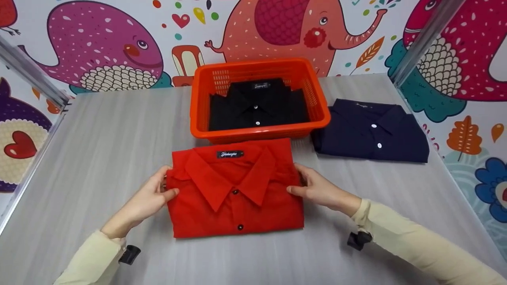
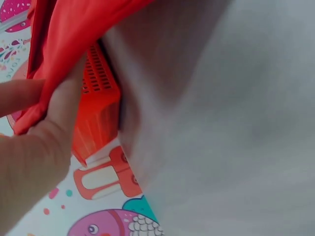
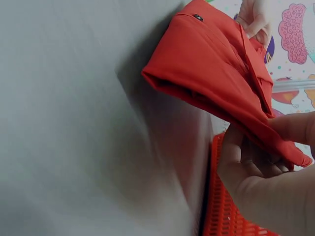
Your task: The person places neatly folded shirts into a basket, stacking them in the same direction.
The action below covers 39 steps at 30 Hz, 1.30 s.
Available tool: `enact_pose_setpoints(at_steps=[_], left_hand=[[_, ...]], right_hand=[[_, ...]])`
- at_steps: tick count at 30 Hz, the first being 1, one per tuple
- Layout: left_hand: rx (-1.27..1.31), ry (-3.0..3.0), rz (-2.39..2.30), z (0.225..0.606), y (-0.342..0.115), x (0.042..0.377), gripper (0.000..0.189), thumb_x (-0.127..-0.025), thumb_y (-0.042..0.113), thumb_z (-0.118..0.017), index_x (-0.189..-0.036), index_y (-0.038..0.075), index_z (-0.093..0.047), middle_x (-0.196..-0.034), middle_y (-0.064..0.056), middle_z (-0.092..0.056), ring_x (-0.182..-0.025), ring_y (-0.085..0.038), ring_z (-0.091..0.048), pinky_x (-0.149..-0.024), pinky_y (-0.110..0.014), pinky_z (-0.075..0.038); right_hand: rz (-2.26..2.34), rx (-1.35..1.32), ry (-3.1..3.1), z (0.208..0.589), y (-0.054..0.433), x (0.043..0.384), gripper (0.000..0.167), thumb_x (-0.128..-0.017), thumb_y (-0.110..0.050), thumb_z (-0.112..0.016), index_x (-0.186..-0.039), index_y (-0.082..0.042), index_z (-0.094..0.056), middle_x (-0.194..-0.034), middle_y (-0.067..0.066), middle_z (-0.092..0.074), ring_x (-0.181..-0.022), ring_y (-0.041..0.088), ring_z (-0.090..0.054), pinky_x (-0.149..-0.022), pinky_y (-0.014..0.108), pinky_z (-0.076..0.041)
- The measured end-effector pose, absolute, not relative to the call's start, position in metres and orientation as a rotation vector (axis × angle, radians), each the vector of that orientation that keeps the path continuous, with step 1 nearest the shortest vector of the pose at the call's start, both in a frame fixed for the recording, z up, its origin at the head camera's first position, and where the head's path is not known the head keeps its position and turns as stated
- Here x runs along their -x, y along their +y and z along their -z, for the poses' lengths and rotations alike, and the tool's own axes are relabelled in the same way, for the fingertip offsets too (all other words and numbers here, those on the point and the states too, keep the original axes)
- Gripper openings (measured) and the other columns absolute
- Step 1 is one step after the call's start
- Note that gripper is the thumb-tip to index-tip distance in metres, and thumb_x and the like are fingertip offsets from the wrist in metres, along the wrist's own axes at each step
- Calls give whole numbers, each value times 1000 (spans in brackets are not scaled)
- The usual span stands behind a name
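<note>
A folded red shirt with a pointed collar, dark buttons and a black neck label is held between both hands. My left hand grips its left edge, thumb on top and fingers underneath. On the opposite edge my right hand pinches it the same way. In the right wrist view the shirt is lifted off the table, its lower edge casting a shadow. Just behind it stands an orange basket with a folded black shirt inside.
To the right of the basket a folded navy shirt with white buttons lies on the grey table. Walls printed with cartoon animals border the table's back and sides. Metal posts stand at the back corners.
</note>
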<state>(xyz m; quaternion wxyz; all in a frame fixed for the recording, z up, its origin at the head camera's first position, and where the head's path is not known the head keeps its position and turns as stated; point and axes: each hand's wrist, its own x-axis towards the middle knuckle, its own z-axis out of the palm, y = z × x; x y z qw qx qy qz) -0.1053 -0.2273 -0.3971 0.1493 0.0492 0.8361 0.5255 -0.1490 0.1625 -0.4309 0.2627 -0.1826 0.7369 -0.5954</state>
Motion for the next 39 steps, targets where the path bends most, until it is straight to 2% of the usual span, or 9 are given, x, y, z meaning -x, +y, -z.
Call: enact_pose_setpoints(at_steps=[3, 10, 14, 18, 21, 23, 28, 33, 39], left_hand=[[-167, 2420, -1523, 393, -223, 108, 38, -92, -5, -53, -126, -4, -38, -106, -14, -53, -91, -25, -50, -70, -29, -46], [-232, 2437, -1553, 386, -214, 118, 30, -90, -8, -52, -116, 0, -41, -91, -13, -49, -77, -23, -49, -64, -26, -43], [-249, 2418, -1594, 382, -211, 125, 29, -90, -10, -51, -116, 0, -41, -90, -14, -51, -74, -23, -50, -61, -25, -44], [-268, 2407, -1638, 380, -207, 133, 28, -91, -10, -50, -115, 0, -41, -95, -15, -53, -80, -25, -52, -63, -26, -45], [-282, 2413, -1664, 380, -203, 139, 27, -91, -10, -50, -114, -1, -41, -96, -15, -53, -80, -25, -51, -64, -26, -44], [-289, 2429, -1673, 379, -201, 143, 26, -90, -10, -50, -113, -1, -41, -93, -15, -52, -77, -24, -50, -61, -25, -42], [-310, 2462, -1695, 376, -195, 154, 25, -90, -11, -51, -111, 0, -42, -87, -14, -51, -71, -22, -47, -58, -24, -39], [-316, 2490, -1743, 373, -192, 166, 28, -88, -14, -49, -113, -3, -45, -88, -14, -57, -74, -20, -51, -60, -23, -40], [-293, 2545, -1822, 370, -188, 181, 33, -87, -15, -50, -118, -5, -47, -90, -15, -63, -76, -17, -57, -67, -23, -46]], right_hand=[[1617, 515, 2014, 425, 168, 152, 66, -92, -1, -58, -144, 16, -20, -135, 27, -47, -124, 32, -47, -100, 33, -39], [1575, 548, 2137, 410, 180, 162, 66, -92, -1, -59, -143, 16, -21, -133, 27, -49, -120, 31, -50, -96, 27, -42], [1577, 577, 2193, 405, 182, 167, 65, -91, 3, -58, -143, 17, -22, -133, 28, -49, -120, 32, -50, -94, 24, -43], [1553, 544, 2254, 402, 183, 173, 68, -90, 5, -57, -142, 20, -16, -138, 32, -42, -124, 36, -46, -98, 29, -42], [1547, 524, 2287, 398, 184, 176, 70, -91, 6, -56, -143, 20, -12, -141, 33, -37, -128, 38, -42, -102, 37, -38], [1551, 515, 2307, 397, 185, 179, 70, -91, 5, -56, -144, 20, -11, -143, 33, -34, -130, 37, -40, -104, 38, -37], [1611, 497, 2326, 393, 187, 187, 60, -91, 5, -56, -144, 11, -27, -135, 24, -48, -119, 29, -51, -95, 27, -44], [1669, 479, 2364, 387, 187, 193, 43, -90, 7, -56, -131, 7, -42, -119, 20, -58, -102, 23, -60, -83, 25, -49], [1657, 414, 2467, 380, 181, 211, 33, -91, 3, -58, -121, 7, -45, -104, 21, -63, -86, 18, -60, -72, 25, -50]])
